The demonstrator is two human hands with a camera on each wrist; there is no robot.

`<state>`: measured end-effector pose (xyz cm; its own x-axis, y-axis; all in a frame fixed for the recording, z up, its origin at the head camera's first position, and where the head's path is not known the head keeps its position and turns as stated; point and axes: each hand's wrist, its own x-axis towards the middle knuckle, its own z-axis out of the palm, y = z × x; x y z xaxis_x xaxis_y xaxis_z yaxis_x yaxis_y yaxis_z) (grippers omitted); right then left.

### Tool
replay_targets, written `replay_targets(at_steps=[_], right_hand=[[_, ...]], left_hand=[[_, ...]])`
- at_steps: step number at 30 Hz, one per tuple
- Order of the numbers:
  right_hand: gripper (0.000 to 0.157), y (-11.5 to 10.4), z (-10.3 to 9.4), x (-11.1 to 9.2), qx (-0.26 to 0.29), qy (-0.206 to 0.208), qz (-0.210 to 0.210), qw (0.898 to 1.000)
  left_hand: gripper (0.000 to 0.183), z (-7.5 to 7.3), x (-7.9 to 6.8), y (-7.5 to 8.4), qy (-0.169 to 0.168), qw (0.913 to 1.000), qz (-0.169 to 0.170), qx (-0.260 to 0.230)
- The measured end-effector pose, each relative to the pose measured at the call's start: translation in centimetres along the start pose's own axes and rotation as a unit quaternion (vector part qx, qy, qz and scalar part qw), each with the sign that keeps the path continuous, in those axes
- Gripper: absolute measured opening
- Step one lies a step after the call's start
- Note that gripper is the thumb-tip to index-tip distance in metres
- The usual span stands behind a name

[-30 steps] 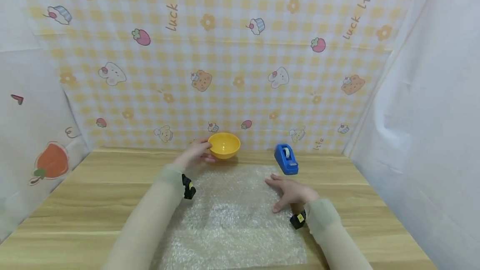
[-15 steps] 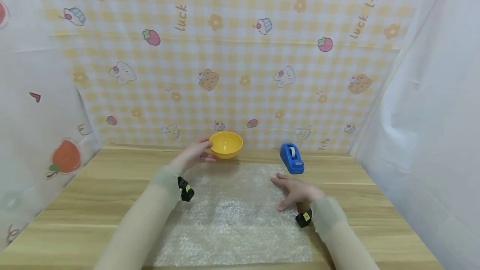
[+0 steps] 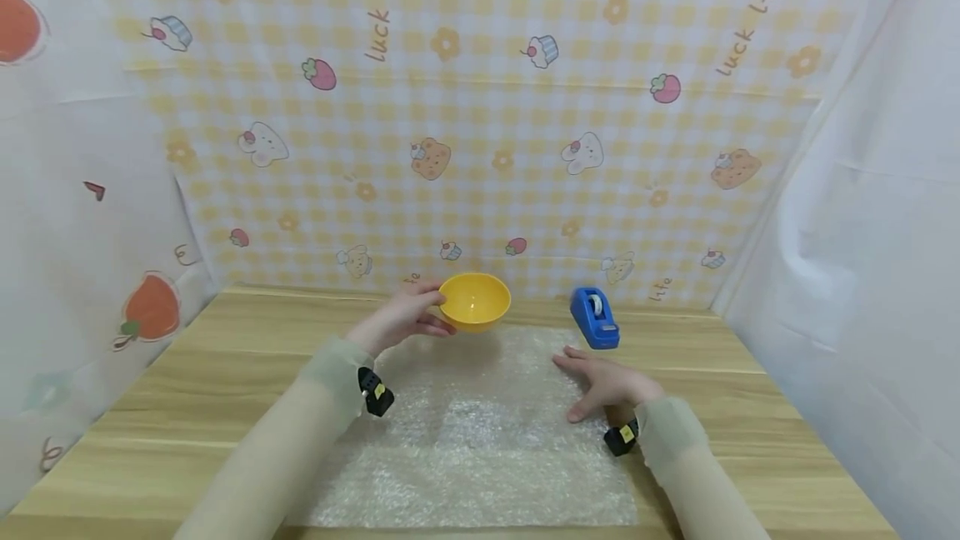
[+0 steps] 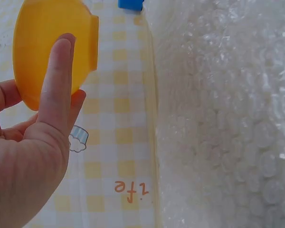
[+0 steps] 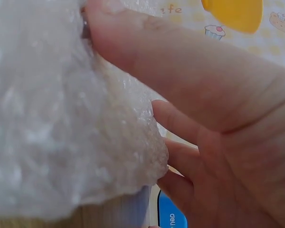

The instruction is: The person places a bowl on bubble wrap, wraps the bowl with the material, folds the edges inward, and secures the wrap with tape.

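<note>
A yellow bowl (image 3: pixel 475 304) is held above the back edge of a sheet of bubble wrap (image 3: pixel 472 432). My left hand (image 3: pixel 401 320) grips the bowl by its left side, thumb at the rim and fingers against the outer wall. The left wrist view shows the bowl (image 4: pixel 33 47) from its side, two fingers lying along it. My right hand (image 3: pixel 613 383) rests at the right edge of the sheet, fingers extended and thumb spread apart. From the right wrist, the thumb lies on the bubble wrap (image 5: pixel 52 128), and the other fingertips touch its edge, partly hidden.
A blue tape dispenser (image 3: pixel 595 319) stands behind my right hand, just off the sheet's back right corner. The wooden table (image 3: pixel 247 357) meets a yellow checked cloth (image 3: pixel 480 107) at the back. White cloth hangs on both sides.
The left hand has brought the bowl slightly right and nearer, toward the sheet. The right hand keeps its place on the wrap. The whole view has shifted a little as the head turned.
</note>
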<state>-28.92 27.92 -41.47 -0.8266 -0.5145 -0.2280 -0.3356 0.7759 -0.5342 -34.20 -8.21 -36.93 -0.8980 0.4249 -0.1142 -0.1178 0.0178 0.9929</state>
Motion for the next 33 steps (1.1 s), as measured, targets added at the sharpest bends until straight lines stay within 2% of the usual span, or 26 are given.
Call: replay_targets(at_steps=[5, 10, 15, 24, 33], right_hand=[[0.098, 0.4, -0.1, -0.1, -0.002, -0.003, 0.003, 1.000], [0.097, 0.0, -0.4, -0.3, -0.001, -0.007, -0.004, 1.000], [0.096, -0.4, -0.5, -0.4, 0.006, -0.012, -0.003, 1.000], [0.095, -0.3, -0.5, -0.2, 0.010, -0.011, -0.002, 1.000], [0.098, 0.1, -0.1, -0.1, 0.008, -0.009, -0.005, 1.000]], left_hand=[[0.050, 0.8, -0.6, -0.8, -0.022, 0.9997, 0.002, 0.008], [0.053, 1.3, -1.3, -1.4, -0.033, 0.9992, -0.015, 0.017], [0.052, 1.8, -2.0, -2.0, -0.048, 0.9985, -0.017, 0.018], [0.052, 2.9, -3.3, -3.0, -0.061, 0.9970, -0.032, 0.036], [0.052, 3.2, -4.0, -3.9, -0.061, 0.9954, -0.039, 0.063]])
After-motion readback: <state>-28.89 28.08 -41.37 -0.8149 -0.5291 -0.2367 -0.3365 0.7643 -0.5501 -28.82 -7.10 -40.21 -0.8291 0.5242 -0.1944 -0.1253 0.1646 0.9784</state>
